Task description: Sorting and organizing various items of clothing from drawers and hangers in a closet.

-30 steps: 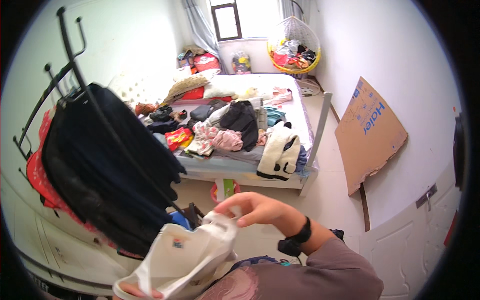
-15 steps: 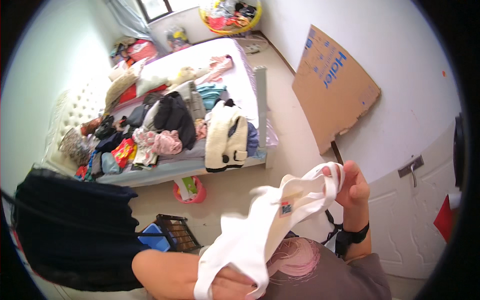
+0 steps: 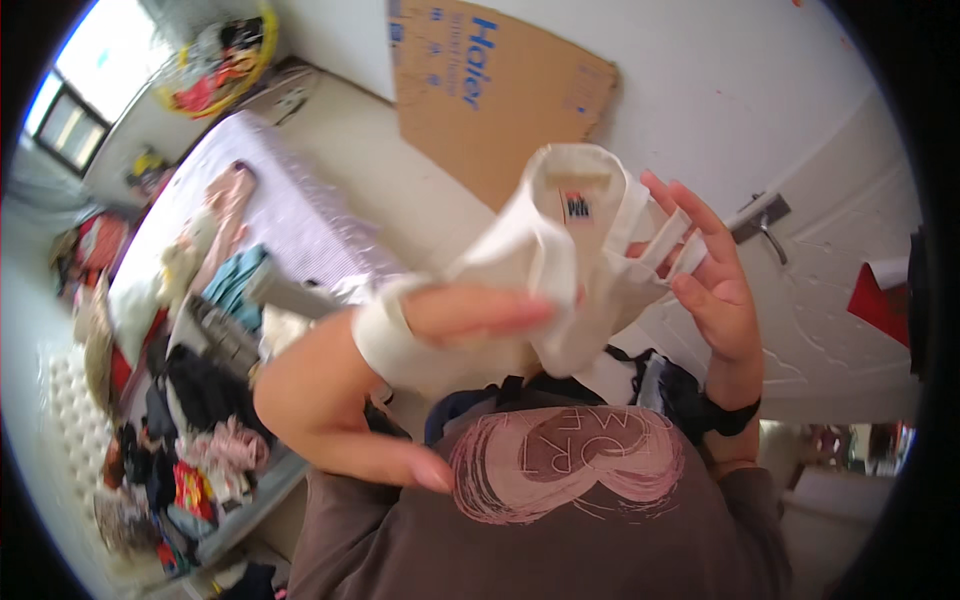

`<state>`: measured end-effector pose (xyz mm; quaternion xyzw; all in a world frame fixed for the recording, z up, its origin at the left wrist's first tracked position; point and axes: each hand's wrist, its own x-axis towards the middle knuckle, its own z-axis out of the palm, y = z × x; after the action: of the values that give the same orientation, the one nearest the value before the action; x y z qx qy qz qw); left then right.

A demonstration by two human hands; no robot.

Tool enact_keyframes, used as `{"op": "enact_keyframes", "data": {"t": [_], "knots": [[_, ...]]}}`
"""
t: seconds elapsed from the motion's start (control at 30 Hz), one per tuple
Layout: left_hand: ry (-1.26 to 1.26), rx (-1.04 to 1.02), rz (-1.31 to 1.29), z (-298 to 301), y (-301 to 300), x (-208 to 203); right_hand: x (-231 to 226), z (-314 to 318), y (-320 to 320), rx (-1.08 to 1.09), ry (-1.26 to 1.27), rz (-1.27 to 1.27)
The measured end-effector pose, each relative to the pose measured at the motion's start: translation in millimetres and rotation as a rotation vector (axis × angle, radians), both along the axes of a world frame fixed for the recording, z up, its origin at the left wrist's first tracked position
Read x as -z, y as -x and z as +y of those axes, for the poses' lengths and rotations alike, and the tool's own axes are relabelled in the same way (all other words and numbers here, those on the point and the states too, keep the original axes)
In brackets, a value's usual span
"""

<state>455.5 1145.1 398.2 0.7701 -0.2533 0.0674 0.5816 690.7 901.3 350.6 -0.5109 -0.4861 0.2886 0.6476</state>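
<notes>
In front of my chest hangs a white strappy top (image 3: 600, 285), its neckline up and a small printed label inside the back. My left hand (image 3: 325, 405) is open, fingers stretched out and thumb apart. One band of the top loops around it, and the fingers, smeared by motion, lie across the cloth. On the other side my right hand (image 3: 718, 295) holds the thin straps, which run across and between its partly curled fingers.
A bed (image 3: 300, 215) with heaped clothes (image 3: 205, 390) and a tufted headboard (image 3: 80, 405) stands at left. Cardboard (image 3: 510, 85) leans on the wall ahead. At right is a white door with a metal handle (image 3: 770, 225). A yellow-rimmed basket (image 3: 265, 50) of clothes stands far left.
The view has swung right. My left hand has risen from low down, with the band still around it. The top is now more upright, its neck opening spread; my right hand keeps the straps.
</notes>
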Motion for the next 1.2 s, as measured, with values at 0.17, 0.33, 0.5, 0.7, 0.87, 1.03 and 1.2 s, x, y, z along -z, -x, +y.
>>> {"op": "enact_keyframes", "data": {"t": [0.17, 0.33, 0.5, 0.7, 0.87, 1.03, 1.2], "knots": [[0.356, -0.058, 0.008, 63, -103, 9, 8, 32, -54, 0.191, -0.152, 0.094], [0.493, 0.109, 0.022, 127, -167, 11, 26, 94, -129, 0.341, -0.226, 0.103], [0.216, 0.477, 0.019, 225, -208, -2, 48, 148, -223, -0.158, -0.313, 0.385], [0.208, 0.074, 0.038, 302, -180, 12, 47, 309, -303, -0.794, -0.368, 0.614], [0.363, -0.269, 0.089, 357, -134, 56, 33, 477, -342, -1.32, -0.173, 0.466], [0.191, -0.446, 0.265, 426, -77, 80, 33, 645, -344, -1.592, -0.005, 0.251], [0.641, -0.351, 0.16, 575, -93, 81, 17, 780, -345, -1.616, 0.074, 0.248]]}}
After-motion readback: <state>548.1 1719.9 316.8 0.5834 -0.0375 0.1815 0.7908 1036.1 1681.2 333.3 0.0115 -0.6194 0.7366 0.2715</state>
